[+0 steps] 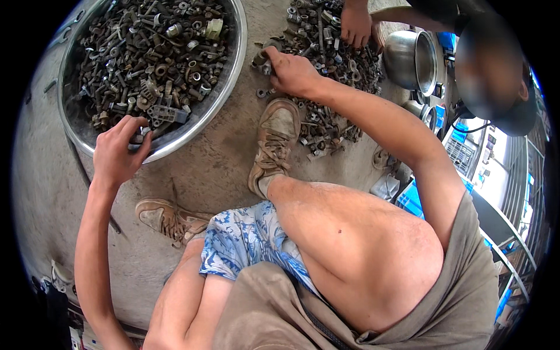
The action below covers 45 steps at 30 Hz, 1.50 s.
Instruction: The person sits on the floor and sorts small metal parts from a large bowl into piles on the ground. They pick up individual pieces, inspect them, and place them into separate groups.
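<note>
The left hand [116, 154] rests at the near rim of a wide, shallow metal basin [230, 70] heaped with rusty bolts, nuts and small fittings [149, 58]. Its fingers are curled over the rim and closed on a small dark piece of hardware [140, 137] at the edge of the heap; the piece is too hidden by the fingers to tell its long axis or which way it points.

The right hand [291, 73] reaches across to a loose pile of bolts and nuts [326, 76] spread on the concrete floor [198, 169], to the right of the basin. Its fingers are bent and pinch a short dark fitting [262, 58] at the pile's left edge, the piece sticking out toward the basin.

A worn tan sneaker [274, 143] points its toe into the near edge of that pile. At the pile's far side another person's hand [356, 23] picks among the parts, beside a shiny metal pot [411, 58].
</note>
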Available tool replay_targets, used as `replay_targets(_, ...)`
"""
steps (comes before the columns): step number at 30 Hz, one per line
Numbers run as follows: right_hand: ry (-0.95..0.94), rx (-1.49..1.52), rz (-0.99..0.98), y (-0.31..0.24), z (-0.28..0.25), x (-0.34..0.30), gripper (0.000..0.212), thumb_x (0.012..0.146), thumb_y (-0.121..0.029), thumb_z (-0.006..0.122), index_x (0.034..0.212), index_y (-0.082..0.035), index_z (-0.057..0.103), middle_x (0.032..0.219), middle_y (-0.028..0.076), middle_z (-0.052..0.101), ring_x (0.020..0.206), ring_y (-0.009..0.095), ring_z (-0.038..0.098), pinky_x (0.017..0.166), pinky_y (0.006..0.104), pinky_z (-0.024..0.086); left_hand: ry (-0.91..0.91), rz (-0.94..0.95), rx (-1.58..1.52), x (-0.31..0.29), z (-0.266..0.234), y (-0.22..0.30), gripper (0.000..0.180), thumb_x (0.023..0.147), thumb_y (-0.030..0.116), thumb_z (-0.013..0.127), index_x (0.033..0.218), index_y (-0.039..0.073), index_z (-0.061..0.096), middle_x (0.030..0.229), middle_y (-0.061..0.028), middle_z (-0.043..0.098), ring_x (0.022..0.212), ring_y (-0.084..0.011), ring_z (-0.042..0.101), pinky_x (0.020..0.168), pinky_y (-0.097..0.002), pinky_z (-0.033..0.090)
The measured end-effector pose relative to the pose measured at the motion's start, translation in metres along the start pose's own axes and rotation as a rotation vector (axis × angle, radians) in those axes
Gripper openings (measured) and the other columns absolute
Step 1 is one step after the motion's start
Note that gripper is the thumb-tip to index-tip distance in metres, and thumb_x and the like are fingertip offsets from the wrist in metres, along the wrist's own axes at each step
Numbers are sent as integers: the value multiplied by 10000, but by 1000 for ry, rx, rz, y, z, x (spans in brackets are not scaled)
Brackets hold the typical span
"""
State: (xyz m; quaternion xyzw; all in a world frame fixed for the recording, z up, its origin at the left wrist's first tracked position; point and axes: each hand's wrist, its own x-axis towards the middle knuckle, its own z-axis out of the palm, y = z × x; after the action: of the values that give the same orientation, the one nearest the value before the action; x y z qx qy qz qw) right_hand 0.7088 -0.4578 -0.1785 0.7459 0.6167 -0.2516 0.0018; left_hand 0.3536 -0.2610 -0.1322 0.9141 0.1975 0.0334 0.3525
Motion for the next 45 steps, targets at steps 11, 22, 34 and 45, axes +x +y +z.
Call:
replay_targets(11, -97, 24, 204, 17, -21, -19, 499, 875, -313, 611, 1276, -92, 413, 1049, 225, 663, 991, 407, 636, 845, 498, 518, -14, -16, -3, 2, 1, 1, 174, 804, 110, 697, 954, 46, 638, 834, -103, 635, 720, -294, 651, 626, -366, 511)
replay_targets(22, -198, 53, -141, -2, -13, -34, 419, 852, -303, 650, 1211, -117, 539, 970, 157, 676, 901, 357, 659, 753, 458, 536, -16, 9, -4, 3, 0, 1, 171, 807, 101, 697, 956, 44, 636, 835, -98, 635, 715, -287, 652, 623, -359, 511)
replay_targets(34, -234, -164, -139, -23, 20, -5, 533, 769, -316, 714, 1189, -72, 495, 980, 134, 664, 893, 333, 667, 710, 446, 544, -5, 15, 0, 2, -1, 0, 180, 799, 103, 706, 957, 49, 640, 843, -100, 642, 731, -290, 658, 635, -364, 520)
replay_targets(45, -100, 126, 41, -19, 14, -4, 554, 771, -283, 704, 1213, -18, 501, 990, 236, 661, 914, 429, 637, 760, 487, 522, 7, 0, -29, 1, 1, 0, 177, 799, 97, 712, 954, 45, 643, 840, -93, 639, 724, -287, 657, 630, -364, 519)
